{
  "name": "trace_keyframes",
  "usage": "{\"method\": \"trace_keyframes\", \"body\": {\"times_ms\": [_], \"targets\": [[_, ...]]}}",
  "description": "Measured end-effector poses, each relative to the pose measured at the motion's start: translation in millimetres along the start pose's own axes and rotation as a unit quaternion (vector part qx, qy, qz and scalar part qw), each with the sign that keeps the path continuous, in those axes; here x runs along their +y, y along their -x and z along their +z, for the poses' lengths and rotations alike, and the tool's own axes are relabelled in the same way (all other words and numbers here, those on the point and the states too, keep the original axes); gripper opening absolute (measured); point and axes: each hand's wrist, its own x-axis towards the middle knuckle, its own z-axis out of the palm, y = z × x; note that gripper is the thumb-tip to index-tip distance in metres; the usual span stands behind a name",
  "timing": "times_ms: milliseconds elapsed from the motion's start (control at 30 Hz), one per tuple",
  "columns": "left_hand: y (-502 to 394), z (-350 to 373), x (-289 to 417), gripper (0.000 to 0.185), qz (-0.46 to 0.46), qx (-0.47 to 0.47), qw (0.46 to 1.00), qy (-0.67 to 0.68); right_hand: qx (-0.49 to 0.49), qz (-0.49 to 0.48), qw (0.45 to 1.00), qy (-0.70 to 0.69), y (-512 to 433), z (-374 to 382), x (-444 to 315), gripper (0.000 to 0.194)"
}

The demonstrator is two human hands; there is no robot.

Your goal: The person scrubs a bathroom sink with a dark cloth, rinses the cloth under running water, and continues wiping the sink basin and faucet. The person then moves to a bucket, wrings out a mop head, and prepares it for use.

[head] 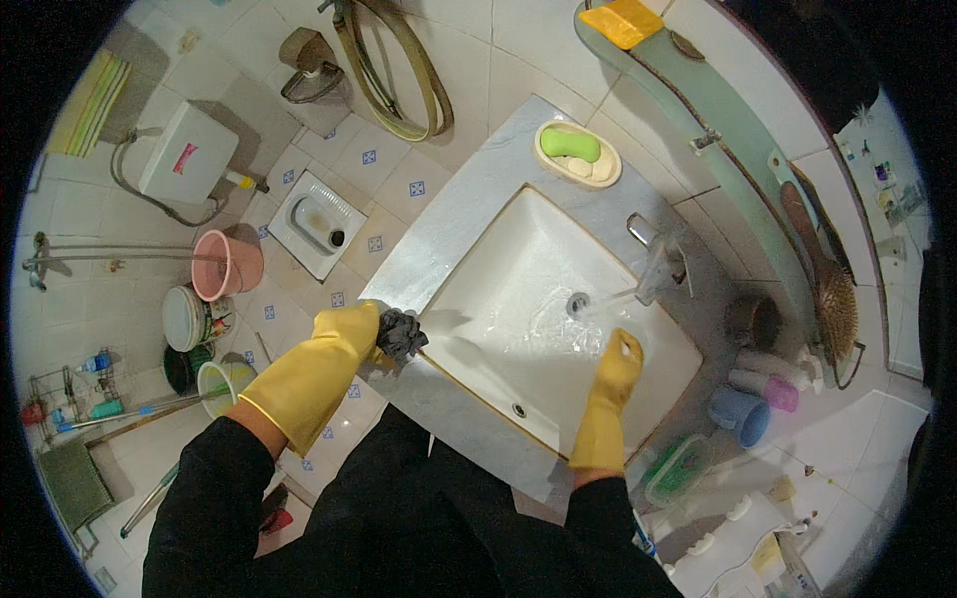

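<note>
Both hands wear yellow rubber gloves. My left hand [348,340] grips a crumpled dark grey cloth [402,333] at the left corner of the grey stone counter [426,247], beside the basin's rim. Over the right part of the white washbasin [493,284], my right hand [620,359] has its fingers curled; whether it holds anything cannot be seen. Water runs from the chrome tap [649,239] near the drain [578,303] and spreads over the basin floor.
A soap dish [609,173] with green soap [570,145] stands on the back counter. Right of the basin are a blue cup [739,415] and a green brush [677,469]. A glass shelf [718,105] hangs above. Left are a squat toilet [317,224] and a pink bucket [228,265].
</note>
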Motion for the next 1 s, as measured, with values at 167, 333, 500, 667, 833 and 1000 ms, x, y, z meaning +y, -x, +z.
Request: {"method": "trace_keyframes", "body": {"times_ms": [167, 333, 500, 667, 833, 1000], "targets": [[-22.3, 24.7, -6.8, 0.033, -0.029, -0.011, 0.999, 0.023, 0.052, -0.036, 0.994, -0.093, -18.7, -85.1, -89.6, 0.045], [-12.4, 9.7, -5.3, 0.04, -0.071, -0.015, 0.994, 0.078, 0.077, -0.059, 0.988, -0.122, -65.8, -92.9, -142.1, 0.051], [-17.4, 15.2, -4.9, 0.038, -0.002, 0.018, 1.0, 0.022, 0.042, -0.029, 0.992, -0.118, -64.4, -78.0, -103.8, 0.058], [-6.8, 3.2, -1.5, 0.049, 0.035, -0.002, 0.999, -0.005, -0.04, 0.222, 0.902, -0.368, -46.2, -86.1, -105.2, 0.041], [7.1, -3.1, -0.6, 0.065, 0.043, 0.002, 0.999, -0.009, -0.13, 0.375, 0.581, -0.711, 9.3, -87.9, -8.9, 0.019], [-10.9, 12.3, -19.1, 0.072, 0.09, 0.007, 0.996, 0.025, -0.183, 0.383, 0.514, -0.745, 95.9, -95.4, 3.1, 0.011]]}}
